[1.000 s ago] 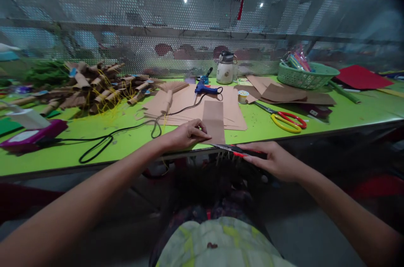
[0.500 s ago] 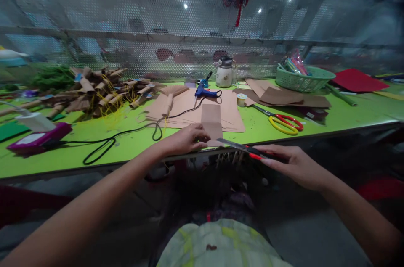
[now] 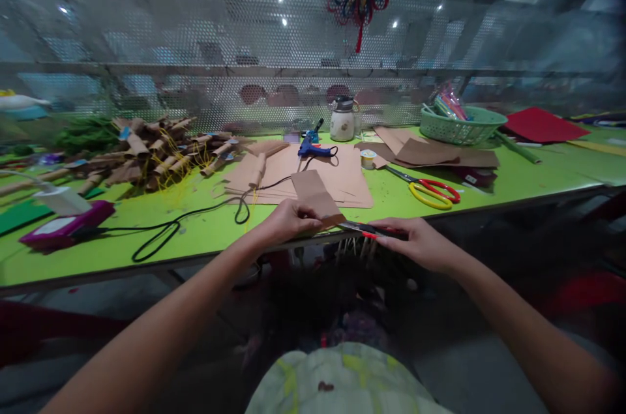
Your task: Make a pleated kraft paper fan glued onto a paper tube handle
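Near the table's front edge, my left hand (image 3: 295, 220) pinches the lower end of a brown paper strip (image 3: 315, 193). The strip slants up and to the left over a stack of larger brown paper sheets (image 3: 349, 173). My right hand (image 3: 415, 239) is closed around the black and red handle of a utility knife (image 3: 359, 227). Its blade points left and meets the strip's lower right corner, close to my left fingers. Whether the blade lies under the paper or against its edge is hard to make out.
Behind the strip lie a blue glue gun (image 3: 313, 150) and a rolled paper piece (image 3: 259, 166). Yellow-and-red-handled scissors (image 3: 430, 194) lie to the right, near a green basket (image 3: 462, 127). Paper rolls (image 3: 166, 153) with yellow string are heaped left, beside a black cord (image 3: 171, 226).
The paper strip has turned from upright to slanting left, and now seems to be one flat piece. My right hand has moved left with the knife, closer to my left hand.
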{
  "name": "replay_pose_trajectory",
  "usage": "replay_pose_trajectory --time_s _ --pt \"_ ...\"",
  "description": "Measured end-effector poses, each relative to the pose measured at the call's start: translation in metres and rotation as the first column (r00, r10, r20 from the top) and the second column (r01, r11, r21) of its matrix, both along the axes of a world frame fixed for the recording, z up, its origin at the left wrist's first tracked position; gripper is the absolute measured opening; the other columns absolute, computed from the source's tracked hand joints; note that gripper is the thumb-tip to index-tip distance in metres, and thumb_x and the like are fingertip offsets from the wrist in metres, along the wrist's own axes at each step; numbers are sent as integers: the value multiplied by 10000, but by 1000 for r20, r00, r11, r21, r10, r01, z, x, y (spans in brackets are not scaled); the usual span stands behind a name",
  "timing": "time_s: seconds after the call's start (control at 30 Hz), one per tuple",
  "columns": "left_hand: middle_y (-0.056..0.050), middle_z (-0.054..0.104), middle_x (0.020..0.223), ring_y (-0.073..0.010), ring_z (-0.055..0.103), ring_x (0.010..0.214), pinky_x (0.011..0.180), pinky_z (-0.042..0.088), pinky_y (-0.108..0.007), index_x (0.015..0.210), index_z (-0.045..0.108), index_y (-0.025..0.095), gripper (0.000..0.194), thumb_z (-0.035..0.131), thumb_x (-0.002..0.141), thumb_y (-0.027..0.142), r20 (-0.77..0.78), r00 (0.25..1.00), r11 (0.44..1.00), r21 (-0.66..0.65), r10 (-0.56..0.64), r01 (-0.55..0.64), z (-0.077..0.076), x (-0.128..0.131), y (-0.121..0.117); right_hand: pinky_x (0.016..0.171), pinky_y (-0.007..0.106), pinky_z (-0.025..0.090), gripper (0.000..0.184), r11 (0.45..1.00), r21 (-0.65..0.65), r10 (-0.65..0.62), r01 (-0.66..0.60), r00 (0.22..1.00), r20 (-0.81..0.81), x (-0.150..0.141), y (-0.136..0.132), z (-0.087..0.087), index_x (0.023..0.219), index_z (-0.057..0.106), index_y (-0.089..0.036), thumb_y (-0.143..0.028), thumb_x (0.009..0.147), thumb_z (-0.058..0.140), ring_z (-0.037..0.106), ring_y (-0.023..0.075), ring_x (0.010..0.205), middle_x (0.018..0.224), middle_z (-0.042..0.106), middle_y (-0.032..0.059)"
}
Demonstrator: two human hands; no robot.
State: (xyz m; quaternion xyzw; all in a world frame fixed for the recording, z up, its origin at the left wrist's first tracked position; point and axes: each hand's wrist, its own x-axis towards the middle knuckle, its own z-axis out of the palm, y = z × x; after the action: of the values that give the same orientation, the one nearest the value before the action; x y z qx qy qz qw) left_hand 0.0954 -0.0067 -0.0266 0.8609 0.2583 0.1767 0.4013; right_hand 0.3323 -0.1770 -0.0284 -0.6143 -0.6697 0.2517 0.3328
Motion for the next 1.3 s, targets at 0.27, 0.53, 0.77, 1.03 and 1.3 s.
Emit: replay_pose_trajectory --time_s 0.27,0.53,0.77,1.03,1.3 --pt "-37 690 753 -167 620 695 615 452 -237 854 700 146 240 633 732 341 -26 999 995 93 33 -31 -6 1 0 935 373 459 376 995 -41 94 -92 994 54 -4 7 2 1164 632 -215 -380 834 560 616 237 1026 1135 669 49" --pt "-82 620 988 -199 569 939 859 435 -305 1011 692 191 300 553 830 386 -86 980 920 337 -180 198 1 -15 17 941 359 455 389 986 -42 161 -160 987 3 -3 19 1 1172 629 -210 -388 833 560 606 235 1048 1153 660 49" --pt "-90 563 1078 -204 515 1027 927 404 -329 1074 678 220 296 523 863 359 -88 968 898 360 -236 252 -4 -19 17 919 356 466 406 973 -55 226 -225 974 12 -1 24 1 1186 620 -213 -402 831 566 605 235 1044 1151 660 53" --pt "-78 561 1107 -190 517 1045 932 410 -318 1057 689 252 269 521 867 342 -113 954 901 316 -277 298 4 -21 15 909 365 475 418 979 -52 195 -196 981 -25 -7 24 2 1157 642 -196 -428 816 577 622 241 1010 1119 676 61" --pt "-86 506 1315 -215 428 1201 1029 301 -370 1258 544 255 384 344 937 319 -283 891 775 444 -356 450 9 -34 16 919 379 474 428 972 -97 208 -216 974 -89 -7 26 2 1163 638 -196 -432 811 580 607 249 1038 1142 664 62"
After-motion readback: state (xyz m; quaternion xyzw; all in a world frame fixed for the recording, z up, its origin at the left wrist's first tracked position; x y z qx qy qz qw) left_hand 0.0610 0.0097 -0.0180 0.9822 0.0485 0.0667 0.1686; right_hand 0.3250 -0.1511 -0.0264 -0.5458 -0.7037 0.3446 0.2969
